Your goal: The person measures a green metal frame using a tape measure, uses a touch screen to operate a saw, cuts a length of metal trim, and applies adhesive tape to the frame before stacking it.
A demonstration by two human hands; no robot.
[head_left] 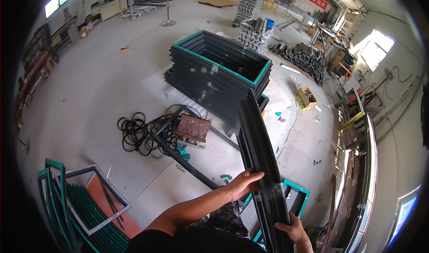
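Both my hands hold a long dark grey ribbed metal profile (pixel 259 137) that slants up and away from me. Whether it is one piece, several together or the side of a frame, I cannot tell. My left hand (pixel 243 185) grips its left edge halfway along, thumb lying on the face. Lower down, my right hand (pixel 292 230) is closed on the right edge. Clear film or tape shows on the profile between the hands. Just beyond its far end rises a tall stack of dark rectangular frames (pixel 210 83) with green upper edges. Another green-edged frame (pixel 297 188) lies beside my right hand.
Black coiled strips (pixel 136 132) lie left of a brown slatted block (pixel 193 128). Green-edged frames (pixel 58 195) lean at lower left. A cardboard box (pixel 305 97), piled metal profiles (pixel 304 61) and silver stacks (pixel 252 34) stand farther off. A long rack (pixel 357 181) lines the right wall.
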